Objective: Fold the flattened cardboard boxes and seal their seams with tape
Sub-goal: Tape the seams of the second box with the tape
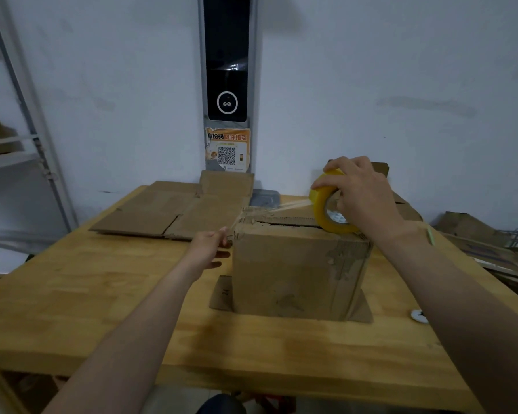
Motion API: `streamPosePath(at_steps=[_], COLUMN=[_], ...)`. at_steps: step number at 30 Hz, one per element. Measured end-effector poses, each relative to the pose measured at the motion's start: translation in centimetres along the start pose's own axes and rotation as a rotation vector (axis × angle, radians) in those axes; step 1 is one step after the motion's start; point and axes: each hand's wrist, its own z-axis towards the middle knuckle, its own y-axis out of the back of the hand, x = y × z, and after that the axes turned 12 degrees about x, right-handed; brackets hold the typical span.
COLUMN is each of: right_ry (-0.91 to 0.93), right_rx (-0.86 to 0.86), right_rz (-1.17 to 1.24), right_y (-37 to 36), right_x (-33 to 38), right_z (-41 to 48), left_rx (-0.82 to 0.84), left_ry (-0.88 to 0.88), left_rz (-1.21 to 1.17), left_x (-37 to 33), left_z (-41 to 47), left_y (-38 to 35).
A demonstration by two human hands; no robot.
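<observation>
Right hand (362,198) gripped the glossy yellow tape roll (322,204) over the top of the cardboard box (290,273), at two o'clock from its middle. A clear strip (287,204) stretched toward ten o'clock, where the left hand (208,246), fingers nearly straight, pressed against the upper side edge. The scuffed box stood folded mid-table (102,309), its ragged top seam (290,224) seemingly only partly taped. A flattened sheet (168,210) at eleven o'clock awaited folding.

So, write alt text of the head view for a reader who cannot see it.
A right hand holds a yellow tape roll atop a cardboard box on a wooden table; a tape strip stretches to the box's left edge, where the left hand touches it.
</observation>
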Motion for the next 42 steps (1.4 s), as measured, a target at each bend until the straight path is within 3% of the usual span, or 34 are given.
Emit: streamPosePath(at_steps=[8,22,31,36,39,42], right_ry=[-0.027,-0.024,0.000,0.005,-0.009,-0.024], right_rx=[-0.009,-0.044,-0.047,-0.046,-0.033,-0.040], right_rz=[-0.037,-0.125,-0.189,-0.195,-0.184,-0.175], right_y=[-0.5,-1.0,-0.9,-0.7,-0.8,-0.9], right_x=[0.2,0.8,1.7,1.5,1.5,1.6], right_z=[0.1,0.6,0.8,0.7,0.7,0.7], left_rx=[0.112,0.156,0.146,0.049,-0.013,0.187], left_ry=[0.001,-0.063,-0.059,-0.083,-0.205,-0.199], left_rz=[0.028,-0.125,0.122,0.313,0.035,-0.309], left_x=[-0.1,1.9,2.3,1.5,-1.1,-2.5], left_z=[-0.6,0.2,-0.4,-0.3,-1.2,-2.5], left_y=[-0.3,-0.1,-0.4,1.3,1.6,0.9])
